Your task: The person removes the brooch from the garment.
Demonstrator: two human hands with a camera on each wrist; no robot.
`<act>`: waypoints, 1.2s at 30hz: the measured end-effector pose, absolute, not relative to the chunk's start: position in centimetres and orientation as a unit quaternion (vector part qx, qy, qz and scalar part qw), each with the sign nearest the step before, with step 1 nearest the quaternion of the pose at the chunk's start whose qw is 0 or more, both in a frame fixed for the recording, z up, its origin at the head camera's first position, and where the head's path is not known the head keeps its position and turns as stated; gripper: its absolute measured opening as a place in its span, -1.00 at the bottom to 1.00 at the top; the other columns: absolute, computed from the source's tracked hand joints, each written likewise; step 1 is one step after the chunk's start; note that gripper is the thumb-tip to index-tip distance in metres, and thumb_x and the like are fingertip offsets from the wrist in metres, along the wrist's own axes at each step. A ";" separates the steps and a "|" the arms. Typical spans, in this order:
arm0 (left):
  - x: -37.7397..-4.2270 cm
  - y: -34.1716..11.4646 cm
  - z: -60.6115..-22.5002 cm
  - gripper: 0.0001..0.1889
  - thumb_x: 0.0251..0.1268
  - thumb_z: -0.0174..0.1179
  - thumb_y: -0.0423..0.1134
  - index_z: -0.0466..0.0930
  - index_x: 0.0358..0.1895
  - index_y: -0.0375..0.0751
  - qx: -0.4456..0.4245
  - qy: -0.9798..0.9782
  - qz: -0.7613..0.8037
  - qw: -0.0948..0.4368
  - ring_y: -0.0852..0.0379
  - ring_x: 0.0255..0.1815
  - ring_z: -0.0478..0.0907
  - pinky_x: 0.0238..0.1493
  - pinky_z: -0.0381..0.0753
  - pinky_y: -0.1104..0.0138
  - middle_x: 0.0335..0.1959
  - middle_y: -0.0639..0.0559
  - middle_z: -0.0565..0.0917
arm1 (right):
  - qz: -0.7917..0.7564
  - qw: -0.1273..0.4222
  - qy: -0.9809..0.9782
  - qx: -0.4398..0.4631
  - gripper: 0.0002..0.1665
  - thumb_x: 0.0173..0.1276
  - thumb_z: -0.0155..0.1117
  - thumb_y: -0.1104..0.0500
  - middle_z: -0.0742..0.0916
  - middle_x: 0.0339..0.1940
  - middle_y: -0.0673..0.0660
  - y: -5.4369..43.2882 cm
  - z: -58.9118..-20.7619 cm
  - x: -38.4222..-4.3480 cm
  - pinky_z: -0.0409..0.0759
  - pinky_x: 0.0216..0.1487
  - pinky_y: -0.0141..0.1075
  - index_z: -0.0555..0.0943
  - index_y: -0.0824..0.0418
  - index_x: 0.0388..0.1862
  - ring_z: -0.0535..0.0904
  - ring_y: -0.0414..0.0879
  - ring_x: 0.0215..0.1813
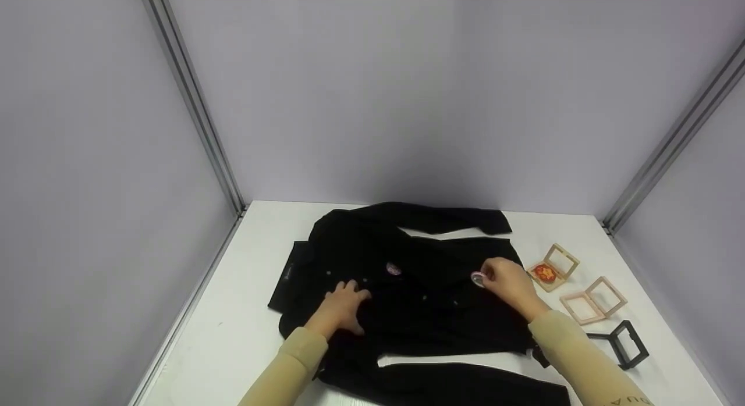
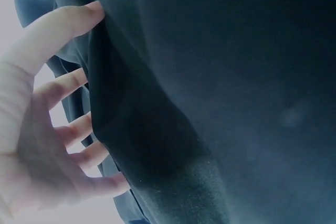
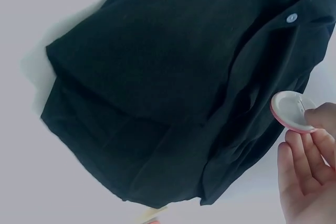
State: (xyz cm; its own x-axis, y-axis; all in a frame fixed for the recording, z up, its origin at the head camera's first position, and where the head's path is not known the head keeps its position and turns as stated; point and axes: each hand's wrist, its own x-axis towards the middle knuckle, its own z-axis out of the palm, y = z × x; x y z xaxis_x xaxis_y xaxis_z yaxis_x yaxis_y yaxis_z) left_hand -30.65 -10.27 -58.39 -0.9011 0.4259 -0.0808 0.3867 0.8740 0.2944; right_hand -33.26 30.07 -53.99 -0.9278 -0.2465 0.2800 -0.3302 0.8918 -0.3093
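Note:
A black long-sleeved shirt (image 1: 454, 330) with small pale buttons lies spread on the white table. My right hand (image 1: 509, 282) pinches a round pin badge (image 3: 289, 109) between thumb and fingers, above the shirt's right part. Its white back with the pin faces the right wrist camera, and a reddish rim shows. My left hand (image 1: 343, 307) rests on the left part of the shirt with its fingers spread, fingertips at a fold of the fabric (image 2: 100, 103). Between the hands, a pinkish round badge (image 1: 393, 269) sits on the shirt front.
Right of the shirt stand several open square cases: a light wooden one (image 1: 563, 250) with a red and orange round piece (image 1: 545, 273), a pale pink one (image 1: 602, 314) and a black one (image 1: 623, 356). Grey panel walls (image 1: 378, 103) enclose the table (image 1: 204, 342).

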 end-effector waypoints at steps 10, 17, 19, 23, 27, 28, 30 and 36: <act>-30.5 -10.1 -58.1 -0.18 -0.23 0.76 -0.11 0.65 0.27 -0.04 0.206 0.966 0.136 0.076 -0.32 0.32 0.49 0.25 0.54 -0.41 0.29 -0.24 0.54 | 0.182 0.108 -0.969 0.128 -0.90 0.18 0.46 0.32 0.70 -0.45 0.12 32.6 -54.1 -33.2 0.60 -0.27 -0.02 0.67 0.23 -0.40 0.60 -0.02 -0.38; -30.5 -10.3 -58.1 -0.19 -0.23 0.75 -0.12 0.65 0.27 -0.05 0.203 0.965 0.147 0.080 -0.34 0.35 0.47 0.28 0.49 -0.46 0.32 -0.25 0.53 | 0.179 0.090 -0.972 0.121 -0.90 0.20 0.45 0.31 0.70 -0.48 0.11 33.5 -53.9 -32.9 0.57 -0.30 -0.06 0.65 0.23 -0.40 0.58 -0.03 -0.39; -30.5 -10.3 -58.1 -0.18 -0.23 0.75 -0.11 0.65 0.27 -0.04 0.204 0.965 0.146 0.080 -0.34 0.35 0.47 0.27 0.49 -0.46 0.31 -0.25 0.53 | 0.176 0.087 -0.974 0.117 -0.89 0.19 0.46 0.30 0.69 -0.48 0.10 33.7 -53.8 -32.8 0.56 -0.31 -0.07 0.65 0.23 -0.40 0.57 -0.04 -0.40; -30.6 -10.3 -58.2 -0.19 -0.23 0.75 -0.09 0.65 0.26 -0.03 0.205 0.965 0.141 0.081 -0.32 0.32 0.47 0.24 0.53 -0.43 0.30 -0.23 0.53 | 0.168 0.081 -0.976 0.113 -0.87 0.21 0.49 0.27 0.70 -0.48 0.08 34.2 -53.8 -32.7 0.57 -0.32 -0.08 0.65 0.20 -0.40 0.57 -0.06 -0.41; -30.7 -10.3 -58.3 -0.19 -0.20 0.75 -0.07 0.64 0.27 0.00 0.204 0.966 0.134 0.086 -0.31 0.33 0.46 0.22 0.55 -0.38 0.31 -0.22 0.53 | 0.153 0.077 -0.979 0.110 -0.86 0.20 0.50 0.24 0.71 -0.46 0.08 34.8 -53.8 -32.6 0.59 -0.34 -0.07 0.65 0.18 -0.39 0.59 -0.06 -0.41; -30.8 -10.3 -58.3 -0.19 -0.20 0.75 -0.07 0.64 0.27 0.00 0.204 0.966 0.132 0.087 -0.31 0.33 0.46 0.22 0.55 -0.38 0.31 -0.22 0.52 | 0.150 0.077 -0.980 0.109 -0.87 0.19 0.50 0.25 0.71 -0.45 0.08 34.9 -53.8 -32.5 0.59 -0.34 -0.07 0.65 0.18 -0.39 0.60 -0.06 -0.40; -30.8 -10.2 -58.3 -0.19 -0.19 0.75 -0.06 0.64 0.28 0.01 0.203 0.967 0.129 0.089 -0.31 0.33 0.46 0.22 0.55 -0.37 0.31 -0.21 0.52 | 0.149 0.073 -0.980 0.107 -0.87 0.17 0.48 0.26 0.71 -0.44 0.09 35.2 -53.8 -32.5 0.60 -0.34 -0.07 0.65 0.19 -0.38 0.60 -0.06 -0.40; -30.8 -10.2 -58.4 -0.20 -0.19 0.75 -0.07 0.64 0.27 0.00 0.202 0.967 0.130 0.090 -0.30 0.31 0.47 0.21 0.55 -0.37 0.29 -0.21 0.53 | 0.145 0.070 -0.982 0.103 -0.85 0.17 0.51 0.24 0.72 -0.47 0.10 36.2 -53.7 -32.3 0.59 -0.33 -0.08 0.66 0.21 -0.39 0.59 -0.06 -0.42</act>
State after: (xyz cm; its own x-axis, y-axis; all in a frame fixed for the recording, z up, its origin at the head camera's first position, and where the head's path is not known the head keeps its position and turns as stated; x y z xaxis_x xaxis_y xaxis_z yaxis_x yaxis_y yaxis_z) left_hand -30.84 -10.19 -58.44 -0.9021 0.4142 -0.1210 0.3676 0.8846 0.2869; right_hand -32.26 36.18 -53.71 -0.9690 -0.1820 0.1672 -0.2226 0.9365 -0.2708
